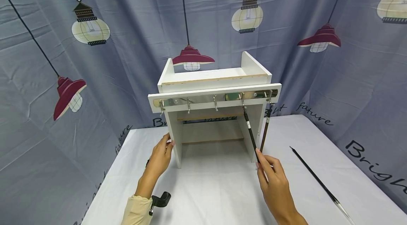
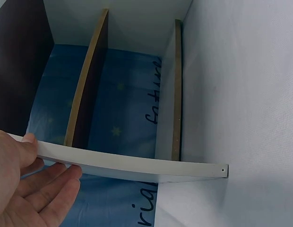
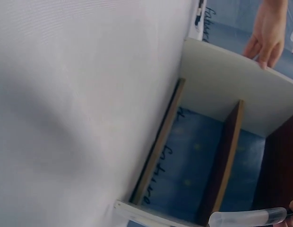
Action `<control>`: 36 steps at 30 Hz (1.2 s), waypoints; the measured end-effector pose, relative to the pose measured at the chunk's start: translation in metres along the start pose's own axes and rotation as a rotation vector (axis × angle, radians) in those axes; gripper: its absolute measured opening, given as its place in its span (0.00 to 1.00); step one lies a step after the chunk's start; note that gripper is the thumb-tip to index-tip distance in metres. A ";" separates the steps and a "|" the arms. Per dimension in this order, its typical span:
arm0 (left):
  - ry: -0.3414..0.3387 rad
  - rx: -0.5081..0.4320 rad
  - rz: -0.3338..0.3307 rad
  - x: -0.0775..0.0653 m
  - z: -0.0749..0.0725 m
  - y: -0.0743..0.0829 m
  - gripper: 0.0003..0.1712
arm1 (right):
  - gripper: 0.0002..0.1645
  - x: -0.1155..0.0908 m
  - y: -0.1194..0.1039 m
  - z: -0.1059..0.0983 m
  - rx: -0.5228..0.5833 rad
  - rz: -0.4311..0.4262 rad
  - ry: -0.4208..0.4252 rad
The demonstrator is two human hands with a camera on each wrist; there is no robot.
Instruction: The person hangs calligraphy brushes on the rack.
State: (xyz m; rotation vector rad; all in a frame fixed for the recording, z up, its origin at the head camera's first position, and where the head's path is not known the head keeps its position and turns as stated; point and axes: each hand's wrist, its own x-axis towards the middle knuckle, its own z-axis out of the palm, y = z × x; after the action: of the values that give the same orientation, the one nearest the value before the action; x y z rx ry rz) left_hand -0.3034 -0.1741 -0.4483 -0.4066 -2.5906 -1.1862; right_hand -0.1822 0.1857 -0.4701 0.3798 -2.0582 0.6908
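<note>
A small white shelf unit [image 1: 203,85] stands on the table, with a metal rail of several hooks [image 1: 189,105] across its front. My left hand [image 1: 160,156] grips the edge of its left side panel [image 2: 123,163], thumb on one face and fingers on the other. My right hand [image 1: 275,186] pinches a black calligraphy brush [image 1: 251,135] that slants down from the second hook from the right. The right wrist view shows a clear cap [image 3: 245,217] beside the right fingers. Another calligraphy brush [image 1: 265,131] hangs from the rightmost hook, its lower part hidden behind the right hand.
A third black brush with a clear cap [image 1: 318,179] lies on the white table [image 1: 203,196], right of my right hand. Behind the unit hangs a grey-blue curtain [image 1: 133,41] with printed lamps. A black wrist mount [image 1: 161,199] sticks out from my left sleeve.
</note>
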 end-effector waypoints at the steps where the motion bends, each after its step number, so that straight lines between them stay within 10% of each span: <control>1: 0.000 -0.002 0.000 0.000 0.000 0.000 0.26 | 0.26 -0.001 0.001 0.003 0.007 -0.003 0.012; 10: 0.006 -0.001 0.000 -0.001 0.000 -0.002 0.26 | 0.44 -0.002 0.006 0.028 0.049 -0.025 0.111; 36: 0.009 -0.003 0.007 0.001 0.000 -0.003 0.26 | 0.44 0.009 0.012 0.076 0.056 0.119 0.060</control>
State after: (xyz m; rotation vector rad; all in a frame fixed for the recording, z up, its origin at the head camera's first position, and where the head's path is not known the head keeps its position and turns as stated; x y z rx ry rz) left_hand -0.3049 -0.1754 -0.4502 -0.4102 -2.5781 -1.1876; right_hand -0.2433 0.1494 -0.4997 0.2668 -2.0200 0.8237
